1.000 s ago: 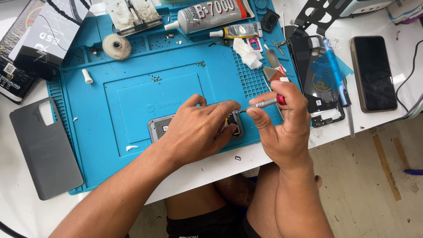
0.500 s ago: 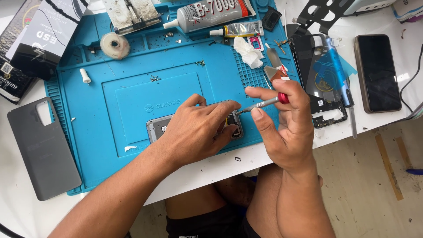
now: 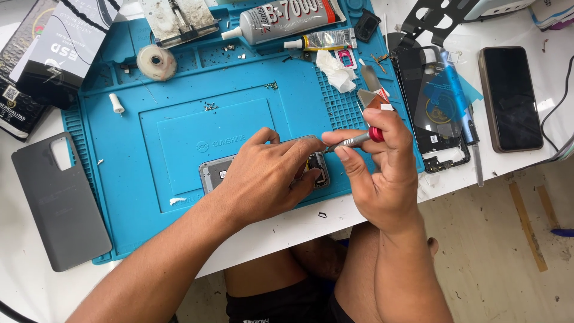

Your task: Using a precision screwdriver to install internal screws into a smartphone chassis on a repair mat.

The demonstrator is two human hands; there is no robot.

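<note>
An opened phone (image 3: 216,172) lies on the blue repair mat (image 3: 179,131) near its front edge. My left hand (image 3: 263,179) lies over the phone and presses it down, covering most of it. My right hand (image 3: 382,173) grips a small screwdriver (image 3: 357,140) with a red cap; its tip points left and down toward the phone's exposed right end (image 3: 320,170), just past my left fingertips.
A grey back cover (image 3: 57,200) lies left of the mat. Glue tubes (image 3: 281,21), a tape roll (image 3: 156,61), crumpled tissue (image 3: 333,69) and loose screws sit on the mat's far part. A disassembled phone frame (image 3: 436,101) and a dark phone (image 3: 511,98) lie right.
My right hand with the screwdriver has shifted slightly, its fingers turning the shaft. My left hand has stayed on the phone.
</note>
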